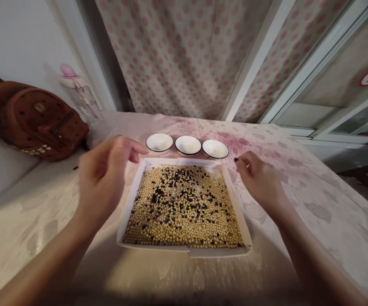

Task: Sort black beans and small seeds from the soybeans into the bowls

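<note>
A shallow white cardboard box (248,238) lies in front of me, filled with small yellow beans (177,233). Black beans (160,193) are mixed among them, mostly in the middle and upper part, with a few red, green and blue specks. My left hand (102,170) hovers over the box's left side, slightly blurred, fingers stretched loosely towards the bowls and nothing visible in them. To the right of the box, my right hand (260,180) is raised with its fingers curled into a pinch. A tiny dark spot shows at its fingertips; what it is cannot be made out.
Behind the box stand three white dark-rimmed bowls in a row: left (159,143), middle (188,145) and right (215,149). A brown backpack (43,123) and a pink-topped bottle (80,91) are at the back left. Dotted curtains (184,59) hang beyond the cloth-covered table (314,204).
</note>
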{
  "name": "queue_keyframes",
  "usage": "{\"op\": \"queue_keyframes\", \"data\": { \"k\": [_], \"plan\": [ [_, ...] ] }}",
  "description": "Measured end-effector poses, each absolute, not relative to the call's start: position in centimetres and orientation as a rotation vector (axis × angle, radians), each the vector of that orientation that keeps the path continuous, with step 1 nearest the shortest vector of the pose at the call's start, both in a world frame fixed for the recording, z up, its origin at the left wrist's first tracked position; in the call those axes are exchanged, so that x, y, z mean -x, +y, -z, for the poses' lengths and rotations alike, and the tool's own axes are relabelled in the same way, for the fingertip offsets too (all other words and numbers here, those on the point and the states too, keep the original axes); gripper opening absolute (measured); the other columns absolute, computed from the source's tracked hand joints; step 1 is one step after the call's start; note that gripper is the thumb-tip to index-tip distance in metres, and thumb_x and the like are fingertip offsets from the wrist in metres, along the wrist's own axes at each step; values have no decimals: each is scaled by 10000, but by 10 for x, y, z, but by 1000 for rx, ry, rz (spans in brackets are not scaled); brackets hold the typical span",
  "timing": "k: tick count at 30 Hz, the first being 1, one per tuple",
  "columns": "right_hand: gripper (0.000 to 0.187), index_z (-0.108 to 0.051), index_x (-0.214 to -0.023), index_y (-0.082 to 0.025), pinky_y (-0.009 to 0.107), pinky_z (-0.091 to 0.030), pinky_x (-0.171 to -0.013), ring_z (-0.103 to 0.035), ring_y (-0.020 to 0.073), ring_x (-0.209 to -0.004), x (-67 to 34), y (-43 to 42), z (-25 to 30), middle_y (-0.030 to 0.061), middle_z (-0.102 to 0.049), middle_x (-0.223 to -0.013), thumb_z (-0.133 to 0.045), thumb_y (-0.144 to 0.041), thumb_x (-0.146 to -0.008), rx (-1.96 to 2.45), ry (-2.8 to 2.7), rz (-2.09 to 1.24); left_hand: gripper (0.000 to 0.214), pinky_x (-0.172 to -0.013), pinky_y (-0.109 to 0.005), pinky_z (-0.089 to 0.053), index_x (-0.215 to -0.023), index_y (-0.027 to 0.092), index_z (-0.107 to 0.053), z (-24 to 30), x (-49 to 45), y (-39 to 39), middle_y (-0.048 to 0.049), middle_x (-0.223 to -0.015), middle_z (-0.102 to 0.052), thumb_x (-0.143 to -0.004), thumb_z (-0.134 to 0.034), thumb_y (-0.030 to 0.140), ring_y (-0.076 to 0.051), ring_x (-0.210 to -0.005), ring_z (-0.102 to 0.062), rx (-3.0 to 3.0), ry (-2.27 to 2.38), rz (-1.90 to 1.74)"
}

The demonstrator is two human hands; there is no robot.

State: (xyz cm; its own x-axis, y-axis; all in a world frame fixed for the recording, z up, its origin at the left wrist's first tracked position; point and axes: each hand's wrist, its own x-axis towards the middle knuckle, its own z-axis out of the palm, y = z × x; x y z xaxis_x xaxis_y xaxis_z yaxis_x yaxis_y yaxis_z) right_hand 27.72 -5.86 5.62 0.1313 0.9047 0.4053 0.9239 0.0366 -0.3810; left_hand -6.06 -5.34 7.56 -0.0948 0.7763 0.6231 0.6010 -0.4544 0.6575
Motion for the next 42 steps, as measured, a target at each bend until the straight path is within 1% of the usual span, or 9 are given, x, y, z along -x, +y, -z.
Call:
{"op": "queue_keyframes", "data": {
  "k": [2, 4, 7, 10, 16, 20, 28, 36, 42],
  "plan": [
    [198, -610, -850, -211, 311, -295, -555, -556, 188, -584, -291, -46, -33, 64, -650, -691, -490, -344, -933, 2115, -1854, 30, 265, -705, -276, -488, -942, 182, -727, -60, 61, -25, -18, -843, -679, -988, -522, 346, -154, -773, -615, -2092, 1641, -1471],
    [245, -609, -815, -218, 314, -295, -578, -583, 206, -618, -303, -42, -14, 69, -662, -697, -468, -379, -935, 2224, -1924, -57, 351, -728, -309, -507, -1185, 156, -696, -36, 71, -7, -88, -1032, -687, -951, -553, 374, -202, -871, -628, -2130, 1810, -1221],
    [329, -562, -719, -230, 314, -339, -626, -609, 198, -643, -311, -43, 2, 43, -651, -650, -374, -355, -958, 2145, -2002, -273, 468, -853, -360, -522, -1303, 124, -638, -4, 84, 3, -138, -1154, -667, -936, -552, 403, -250, -974, -637, -2129, 1955, -908],
    [304, -590, -791, -229, 310, -359, -644, -634, 206, -691, -309, -45, 8, 51, -695, -734, -386, -393, -948, 2017, -2029, -334, 447, -881, -354, -512, -1285, 137, -656, 8, 85, 2, -122, -1126, -677, -956, -516, 404, -248, -962, -652, -2124, 1982, -694],
    [203, -527, -782, -224, 318, -271, -594, -592, 215, -656, -300, -45, 6, 82, -665, -721, -378, -277, -909, 2106, -2100, -94, 338, -740, -332, -472, -1134, 178, -713, 10, 76, 2, -94, -976, -692, -974, -448, 313, -247, -836, -661, -2151, 1988, -432],
    [176, -503, -783, -233, 324, -236, -582, -576, 208, -629, -296, -52, -11, 79, -661, -718, -400, -281, -917, 2122, -2121, 9, 324, -756, -322, -457, -1077, 168, -701, 13, 78, 5, -106, -1010, -713, -959, -411, 253, -253, -884, -669, -2148, 2007, -441],
    [193, -480, -754, -238, 329, -226, -567, -525, 195, -550, -287, -61, -27, 56, -611, -635, -400, -298, -919, 2099, -2024, 98, 347, -734, -291, -439, -1050, 174, -702, 16, 80, 6, -105, -1024, -728, -959, -388, 292, -232, -859, -662, -2112, 2001, -521],
    [161, -500, -772, -232, 326, -217, -564, -552, 200, -587, -287, -57, -28, 65, -638, -680, -425, -259, -912, 2132, -2073, 86, 330, -722, -299, -430, -984, 176, -692, 18, 79, 6, -103, -972, -725, -959, -387, 297, -233, -832, -652, -2124, 1997, -492],
    [151, -486, -752, -232, 319, -240, -567, -551, 193, -598, -292, -54, -25, 52, -624, -667, -435, -259, -891, 2076, -2076, 15, 339, -754, -295, -450, -1038, 176, -701, 17, 80, 6, -105, -1027, -730, -960, -392, 291, -231, -866, -659, -2113, 1984, -499]
  ]
}}
